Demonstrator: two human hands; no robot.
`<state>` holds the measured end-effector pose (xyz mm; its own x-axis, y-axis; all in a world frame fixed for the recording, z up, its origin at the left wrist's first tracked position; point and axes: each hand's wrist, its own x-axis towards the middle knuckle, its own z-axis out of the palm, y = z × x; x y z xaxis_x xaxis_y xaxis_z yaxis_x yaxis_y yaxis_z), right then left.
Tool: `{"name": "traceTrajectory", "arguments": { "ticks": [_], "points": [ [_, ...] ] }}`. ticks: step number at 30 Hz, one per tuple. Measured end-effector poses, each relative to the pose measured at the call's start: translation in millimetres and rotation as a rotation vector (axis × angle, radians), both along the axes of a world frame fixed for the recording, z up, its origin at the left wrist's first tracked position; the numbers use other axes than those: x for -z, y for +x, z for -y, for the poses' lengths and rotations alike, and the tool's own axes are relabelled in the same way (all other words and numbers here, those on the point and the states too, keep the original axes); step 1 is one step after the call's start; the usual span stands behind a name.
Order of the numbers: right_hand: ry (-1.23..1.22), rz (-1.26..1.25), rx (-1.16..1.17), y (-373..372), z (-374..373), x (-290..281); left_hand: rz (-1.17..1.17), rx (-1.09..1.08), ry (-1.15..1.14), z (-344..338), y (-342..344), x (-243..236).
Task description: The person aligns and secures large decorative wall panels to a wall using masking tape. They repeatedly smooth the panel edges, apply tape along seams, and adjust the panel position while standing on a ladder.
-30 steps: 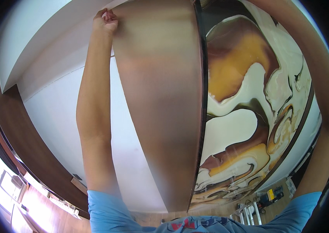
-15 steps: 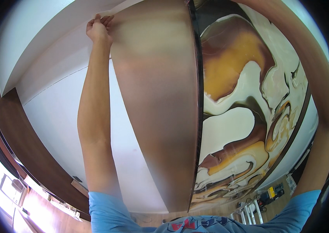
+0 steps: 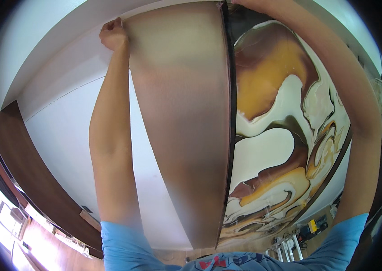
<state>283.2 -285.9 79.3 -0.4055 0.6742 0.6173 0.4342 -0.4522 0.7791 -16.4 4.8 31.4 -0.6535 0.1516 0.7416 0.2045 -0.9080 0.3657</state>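
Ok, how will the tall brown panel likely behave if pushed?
The brown panel is probably stiff: its face shows no folds. Its smooth, dull finish may be only slightly slippery. So tall, it could be unwieldy.

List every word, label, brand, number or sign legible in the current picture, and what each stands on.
Light blue cloth T-shirt: red and dark lettering, foreshortened and cut by the lower edge; not reliably readable.
Yellow-and-dark object on the floor: any marking is too small to read.
Flat brown panel and glossy cream, brown and amber swirled panel: none visible.
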Motion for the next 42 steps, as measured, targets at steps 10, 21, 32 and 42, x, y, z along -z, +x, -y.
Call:
{"name": "traceTrajectory", "arguments": {
  "ticks": [10, 21, 32, 42],
  "points": [
    [0.016, -0.112, 0.008, 16, -49, 0, 0.156, -0.282, -0.119, -4, 36, -9],
    [0.034, -0.064, -0.048, 15, -47, -1, 0.203, -0.216, -0.044, -1, 37, -7],
    [0.166, -0.018, -0.018, 0, -50, 10, 0.184, -0.199, -0.045, 3, 34, -7],
    [0.126, -0.055, 0.055, -2, -53, 10, 0.202, -0.171, -0.008, 9, 35, -2]
  ]
}}
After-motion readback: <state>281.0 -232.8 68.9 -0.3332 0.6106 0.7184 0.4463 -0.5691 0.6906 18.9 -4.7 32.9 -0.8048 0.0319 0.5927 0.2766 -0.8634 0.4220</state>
